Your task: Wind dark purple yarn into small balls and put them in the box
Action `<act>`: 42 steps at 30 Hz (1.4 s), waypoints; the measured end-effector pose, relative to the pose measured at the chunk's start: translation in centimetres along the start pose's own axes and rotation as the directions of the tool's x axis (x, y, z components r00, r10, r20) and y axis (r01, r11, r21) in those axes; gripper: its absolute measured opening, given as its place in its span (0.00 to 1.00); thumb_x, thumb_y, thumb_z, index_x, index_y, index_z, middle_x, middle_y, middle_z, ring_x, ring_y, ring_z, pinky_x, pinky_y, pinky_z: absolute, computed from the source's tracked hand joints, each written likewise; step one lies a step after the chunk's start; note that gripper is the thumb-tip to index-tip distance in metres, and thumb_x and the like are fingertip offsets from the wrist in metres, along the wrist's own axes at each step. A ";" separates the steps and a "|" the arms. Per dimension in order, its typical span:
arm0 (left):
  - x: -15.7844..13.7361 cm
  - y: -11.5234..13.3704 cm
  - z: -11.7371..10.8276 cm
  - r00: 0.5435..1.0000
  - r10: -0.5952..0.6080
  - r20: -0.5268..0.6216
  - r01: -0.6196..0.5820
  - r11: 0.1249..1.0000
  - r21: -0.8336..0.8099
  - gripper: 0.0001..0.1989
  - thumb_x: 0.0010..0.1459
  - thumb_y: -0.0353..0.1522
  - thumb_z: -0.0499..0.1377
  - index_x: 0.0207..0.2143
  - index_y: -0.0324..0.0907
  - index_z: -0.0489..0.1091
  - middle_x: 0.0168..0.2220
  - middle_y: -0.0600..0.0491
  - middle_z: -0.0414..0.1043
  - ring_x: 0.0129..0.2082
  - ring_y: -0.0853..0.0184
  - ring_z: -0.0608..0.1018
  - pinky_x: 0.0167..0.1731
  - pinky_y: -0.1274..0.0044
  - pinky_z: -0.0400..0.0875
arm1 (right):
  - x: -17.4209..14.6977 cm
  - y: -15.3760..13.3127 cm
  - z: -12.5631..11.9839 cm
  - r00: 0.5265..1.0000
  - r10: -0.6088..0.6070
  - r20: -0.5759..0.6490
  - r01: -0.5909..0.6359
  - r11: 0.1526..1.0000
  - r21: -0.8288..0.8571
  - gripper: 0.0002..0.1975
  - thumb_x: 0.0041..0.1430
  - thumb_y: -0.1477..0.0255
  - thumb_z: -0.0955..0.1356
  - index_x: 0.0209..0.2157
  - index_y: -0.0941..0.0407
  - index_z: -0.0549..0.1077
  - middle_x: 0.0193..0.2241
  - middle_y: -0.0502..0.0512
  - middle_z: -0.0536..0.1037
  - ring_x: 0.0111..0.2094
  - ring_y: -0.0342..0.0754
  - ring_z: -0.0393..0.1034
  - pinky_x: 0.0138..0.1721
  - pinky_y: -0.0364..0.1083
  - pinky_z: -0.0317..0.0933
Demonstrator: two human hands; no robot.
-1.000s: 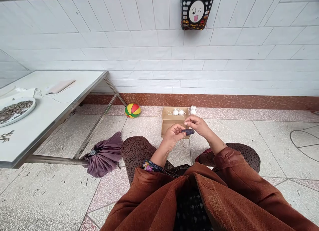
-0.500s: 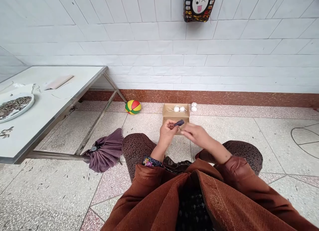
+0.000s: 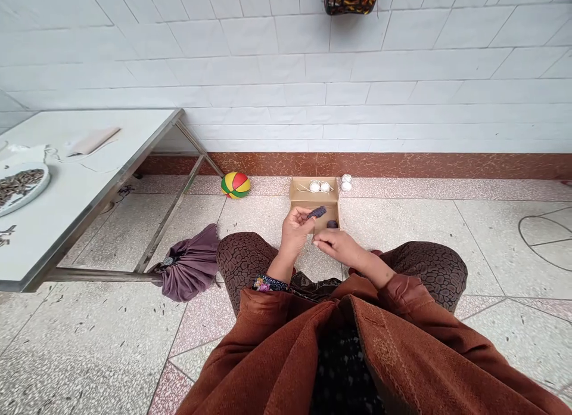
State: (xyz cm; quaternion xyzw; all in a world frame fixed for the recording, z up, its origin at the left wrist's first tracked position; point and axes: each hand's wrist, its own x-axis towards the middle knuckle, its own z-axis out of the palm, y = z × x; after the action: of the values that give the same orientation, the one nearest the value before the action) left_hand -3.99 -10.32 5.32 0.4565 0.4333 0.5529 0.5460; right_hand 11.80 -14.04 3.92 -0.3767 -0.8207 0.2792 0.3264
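My left hand (image 3: 295,229) is closed round a small dark purple-grey roll of what looks like wound or knitted yarn (image 3: 317,213), whose end sticks out past the fingertips. Just to its right, my right hand (image 3: 335,245) has its fingers pinched together; what lies in the pinch is too small to make out. Beyond both hands an open cardboard box (image 3: 304,193) rests on the floor. Inside it a dark ball of yarn (image 3: 332,224) shows at the right, while two white yarn balls (image 3: 320,187) lie by its far flap.
More white balls (image 3: 346,183) lie right of the box by the wall. A colourful ball (image 3: 236,185) and a purple cloth bag (image 3: 190,266) are at the left. A metal-edged table (image 3: 89,182) carries a plate (image 3: 44,182). A wire frame (image 3: 527,239) stands far right.
My right hand has moved left and down, closer to my left wrist, uncovering the dark ball in the box. My left hand keeps its hold on the dark roll. The view has tilted slightly down.
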 end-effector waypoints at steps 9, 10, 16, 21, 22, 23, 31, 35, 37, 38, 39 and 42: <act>-1.3 0.9 0.4 0.930 -0.079 0.360 0.065 0.997 0.050 0.16 0.44 0.35 0.71 0.32 0.41 0.69 0.30 0.56 0.72 0.27 0.74 0.72 0.31 0.80 0.65 | 2.4 0.1 -6.9 0.934 0.104 -0.343 -0.105 0.994 0.017 0.12 0.68 0.62 0.66 0.33 0.53 0.75 0.30 0.53 0.77 0.34 0.49 0.70 0.39 0.48 0.64; -1.4 1.1 0.5 0.920 -0.085 0.381 0.084 0.996 0.020 0.17 0.44 0.36 0.72 0.32 0.41 0.69 0.30 0.56 0.73 0.28 0.74 0.72 0.32 0.79 0.66 | 2.3 0.8 -6.6 0.924 0.136 -0.358 -0.130 0.991 0.040 0.12 0.68 0.62 0.66 0.33 0.53 0.75 0.30 0.53 0.76 0.33 0.49 0.70 0.39 0.48 0.64; -1.0 0.5 0.5 0.975 -0.062 0.213 0.083 0.992 -0.092 0.18 0.44 0.37 0.72 0.33 0.42 0.68 0.30 0.56 0.72 0.30 0.73 0.73 0.34 0.79 0.68 | -0.2 1.5 -0.8 0.961 0.171 -0.217 -0.161 0.985 0.060 0.11 0.68 0.65 0.64 0.34 0.53 0.75 0.30 0.54 0.77 0.33 0.49 0.71 0.37 0.47 0.65; -0.4 -0.7 0.3 0.995 -0.036 0.093 0.030 0.997 0.073 0.15 0.45 0.34 0.69 0.32 0.41 0.68 0.28 0.57 0.71 0.28 0.73 0.72 0.32 0.79 0.65 | -0.6 -0.8 -1.1 0.998 -0.002 -0.070 0.001 1.000 -0.024 0.10 0.70 0.66 0.63 0.38 0.52 0.76 0.32 0.54 0.78 0.35 0.49 0.72 0.40 0.47 0.66; -0.4 -0.7 0.3 0.994 -0.041 0.105 0.032 0.996 0.089 0.14 0.45 0.33 0.69 0.32 0.41 0.68 0.28 0.57 0.71 0.28 0.73 0.72 0.32 0.80 0.65 | -0.4 -1.0 -1.8 0.995 -0.007 -0.100 0.004 1.000 -0.031 0.10 0.70 0.66 0.63 0.38 0.52 0.76 0.33 0.55 0.78 0.35 0.49 0.72 0.40 0.48 0.66; -0.5 -0.7 0.3 0.991 -0.048 0.122 0.036 0.994 0.099 0.14 0.45 0.33 0.69 0.32 0.41 0.68 0.28 0.57 0.71 0.27 0.73 0.72 0.31 0.80 0.64 | -0.1 -1.1 -2.7 0.989 0.000 -0.145 -0.005 0.999 -0.035 0.10 0.70 0.65 0.64 0.38 0.52 0.76 0.33 0.55 0.78 0.35 0.49 0.72 0.40 0.48 0.66; -1.9 0.8 0.8 0.915 -0.135 0.379 0.142 0.990 0.010 0.16 0.46 0.35 0.70 0.33 0.41 0.68 0.29 0.56 0.72 0.27 0.74 0.72 0.30 0.80 0.64 | 0.1 2.3 -4.1 0.914 0.192 -0.357 -0.178 0.981 0.072 0.11 0.66 0.65 0.66 0.32 0.53 0.76 0.31 0.55 0.78 0.35 0.50 0.72 0.40 0.49 0.66; -1.8 0.2 1.0 0.952 -0.110 0.287 0.135 0.988 -0.069 0.16 0.47 0.36 0.70 0.35 0.41 0.67 0.29 0.57 0.71 0.29 0.74 0.72 0.32 0.80 0.66 | -1.0 2.6 -1.4 0.939 0.203 -0.277 -0.196 0.979 0.052 0.12 0.68 0.65 0.64 0.33 0.54 0.75 0.29 0.54 0.77 0.32 0.49 0.71 0.36 0.47 0.65; -1.5 -0.2 0.9 0.978 -0.068 0.197 0.078 0.996 -0.043 0.16 0.47 0.33 0.69 0.36 0.42 0.66 0.29 0.58 0.70 0.29 0.73 0.72 0.33 0.79 0.66 | -1.5 1.8 -0.4 0.971 0.149 -0.189 -0.150 0.989 0.010 0.12 0.69 0.66 0.63 0.34 0.53 0.74 0.30 0.54 0.77 0.33 0.49 0.72 0.36 0.47 0.66; -1.2 -0.3 0.8 0.988 -0.042 0.145 0.044 0.999 -0.012 0.16 0.47 0.31 0.69 0.36 0.42 0.66 0.30 0.57 0.70 0.30 0.73 0.72 0.34 0.79 0.66 | -1.6 1.3 -0.2 0.984 0.110 -0.137 -0.113 0.994 -0.010 0.12 0.70 0.66 0.63 0.35 0.53 0.74 0.32 0.54 0.77 0.34 0.49 0.72 0.38 0.47 0.66; -1.1 -0.4 0.7 0.995 -0.014 0.095 0.012 1.000 0.025 0.16 0.46 0.29 0.68 0.37 0.42 0.66 0.31 0.57 0.70 0.30 0.73 0.73 0.34 0.79 0.67 | -1.7 0.7 -0.1 0.994 0.070 -0.088 -0.073 0.997 -0.029 0.11 0.70 0.66 0.62 0.36 0.53 0.74 0.33 0.55 0.78 0.35 0.49 0.73 0.39 0.47 0.66; -0.7 -0.5 0.4 0.999 0.043 0.023 -0.046 0.988 0.145 0.19 0.45 0.24 0.65 0.40 0.42 0.66 0.33 0.56 0.70 0.31 0.73 0.73 0.35 0.79 0.67 | -1.5 -0.6 -1.2 0.999 -0.015 -0.030 0.012 0.997 -0.079 0.12 0.71 0.65 0.63 0.38 0.53 0.75 0.32 0.55 0.77 0.34 0.49 0.72 0.38 0.48 0.66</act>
State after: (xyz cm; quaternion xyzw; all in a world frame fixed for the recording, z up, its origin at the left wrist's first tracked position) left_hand -3.49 -11.05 4.90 0.5100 0.4568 0.5274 0.5030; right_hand 13.18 -15.38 4.62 -0.3880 -0.8286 0.2386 0.3255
